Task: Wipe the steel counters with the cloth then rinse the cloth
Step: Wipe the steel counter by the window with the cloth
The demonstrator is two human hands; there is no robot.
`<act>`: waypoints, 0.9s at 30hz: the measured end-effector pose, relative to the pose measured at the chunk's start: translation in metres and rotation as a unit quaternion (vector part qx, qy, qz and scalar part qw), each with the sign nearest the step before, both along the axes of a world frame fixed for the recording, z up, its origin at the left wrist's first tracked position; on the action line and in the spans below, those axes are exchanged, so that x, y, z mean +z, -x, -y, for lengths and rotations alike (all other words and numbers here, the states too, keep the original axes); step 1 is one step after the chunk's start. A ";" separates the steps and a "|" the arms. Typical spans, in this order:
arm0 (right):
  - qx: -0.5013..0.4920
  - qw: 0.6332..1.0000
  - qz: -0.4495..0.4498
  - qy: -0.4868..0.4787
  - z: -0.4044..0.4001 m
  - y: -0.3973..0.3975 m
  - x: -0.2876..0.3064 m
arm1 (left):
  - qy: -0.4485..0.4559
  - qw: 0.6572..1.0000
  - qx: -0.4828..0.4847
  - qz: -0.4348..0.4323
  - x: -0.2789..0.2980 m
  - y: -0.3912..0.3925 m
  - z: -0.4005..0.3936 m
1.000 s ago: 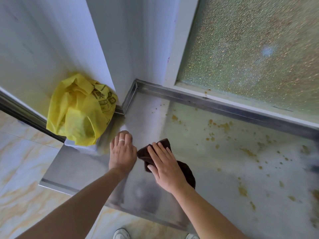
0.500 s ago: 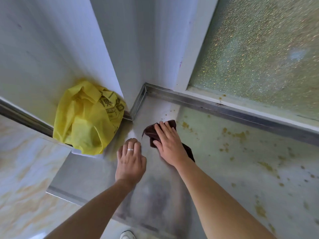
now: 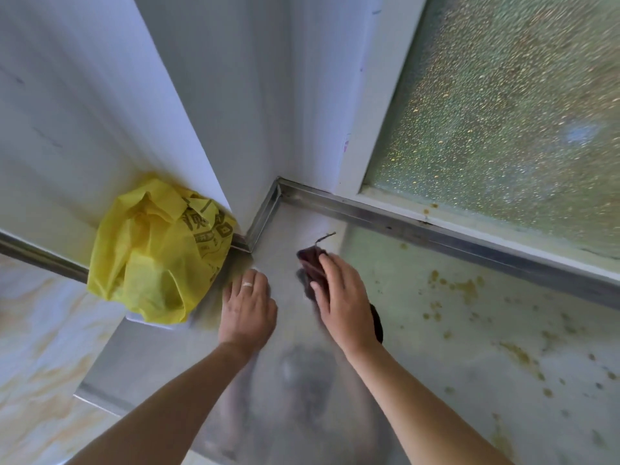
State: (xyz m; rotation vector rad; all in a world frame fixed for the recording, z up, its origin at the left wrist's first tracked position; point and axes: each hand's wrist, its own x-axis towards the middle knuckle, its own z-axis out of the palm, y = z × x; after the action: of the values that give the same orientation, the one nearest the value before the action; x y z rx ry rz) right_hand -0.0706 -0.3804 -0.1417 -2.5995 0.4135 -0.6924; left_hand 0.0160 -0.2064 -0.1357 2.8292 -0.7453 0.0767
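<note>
Stained steel counter [image 3: 436, 330] under flat-spread left hand [image 3: 246, 307], right hand [image 3: 342, 297] flat on cloth [image 3: 310, 260], yellow bag [image 3: 157, 250] beside.

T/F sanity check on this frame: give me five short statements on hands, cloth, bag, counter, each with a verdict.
1. The right hand presses the dark brown cloth flat on the steel counter. True.
2. The left hand holds the cloth. False: it rests bare on the counter, beside the cloth.
3. The crumpled yellow plastic bag sits at the counter's left end, against the wall. True.
4. The counter is spotless. False: brownish-yellow splatter spots dot it to the right of the cloth.
5. A ring shows on the right hand. False: it is on the left hand.
</note>
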 end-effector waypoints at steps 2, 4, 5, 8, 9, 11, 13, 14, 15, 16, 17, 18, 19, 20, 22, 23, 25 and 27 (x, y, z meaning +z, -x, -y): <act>0.127 0.987 -0.082 0.047 -0.015 0.003 -0.003 | 0.002 1.000 0.008 -0.001 -0.003 -0.010 0.007; 0.160 0.974 -0.147 0.061 -0.022 -0.001 -0.015 | 0.008 1.000 0.018 -0.006 -0.007 -0.014 0.012; 0.156 0.973 -0.159 0.056 -0.022 -0.005 -0.020 | 0.008 1.000 0.024 -0.007 -0.008 -0.015 0.014; 0.145 0.977 -0.151 0.034 -0.017 -0.027 -0.025 | 0.007 1.000 0.017 0.003 -0.009 -0.019 0.025; 0.136 0.979 -0.148 0.023 -0.014 -0.036 -0.026 | 0.010 1.000 0.002 0.006 -0.009 -0.021 0.029; 0.117 0.984 -0.137 0.006 -0.007 -0.054 -0.027 | 0.032 0.999 -0.016 0.004 -0.009 -0.025 0.035; 0.106 0.986 -0.128 -0.003 -0.002 -0.070 -0.030 | 0.069 0.998 0.001 -0.006 -0.012 -0.028 0.037; 0.101 0.987 -0.125 -0.002 0.001 -0.076 -0.030 | 0.082 0.996 0.011 -0.007 -0.013 -0.028 0.037; 0.096 0.988 -0.121 -0.002 0.004 -0.083 -0.030 | 0.089 0.996 0.017 -0.004 -0.014 -0.028 0.037; 0.089 0.989 -0.116 -0.004 0.006 -0.089 -0.028 | 0.088 0.996 0.017 0.001 -0.014 -0.028 0.037; 0.080 0.990 -0.114 -0.008 0.008 -0.095 -0.027 | 0.082 0.996 0.015 0.004 -0.014 -0.028 0.037; 0.066 0.991 -0.114 -0.011 0.010 -0.102 -0.025 | 0.074 0.997 0.013 0.001 -0.014 -0.028 0.038; 0.051 0.992 -0.115 -0.013 0.012 -0.107 -0.023 | 0.065 0.998 0.012 -0.006 -0.014 -0.029 0.038; 0.037 0.993 -0.115 -0.014 0.014 -0.111 -0.022 | 0.057 0.998 0.013 -0.011 -0.013 -0.029 0.038; 0.023 0.994 -0.109 -0.010 0.017 -0.115 -0.023 | 0.039 0.999 0.014 -0.013 -0.013 -0.029 0.038; 0.023 0.994 -0.106 -0.005 0.017 -0.116 -0.024 | 0.030 0.999 0.013 -0.011 -0.013 -0.029 0.038; 0.016 0.994 -0.107 0.002 0.017 -0.114 -0.026 | 0.018 1.000 0.010 -0.007 -0.013 -0.029 0.038; -0.019 0.993 -0.112 0.001 0.018 -0.110 -0.028 | 0.014 1.000 0.009 -0.004 -0.013 -0.029 0.038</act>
State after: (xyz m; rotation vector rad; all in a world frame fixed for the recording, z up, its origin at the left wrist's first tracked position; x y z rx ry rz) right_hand 0.0398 -0.3987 -0.1699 -2.6864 0.5308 -0.4122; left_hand 0.0448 -0.2445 -0.1483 2.8079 -0.7125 0.0794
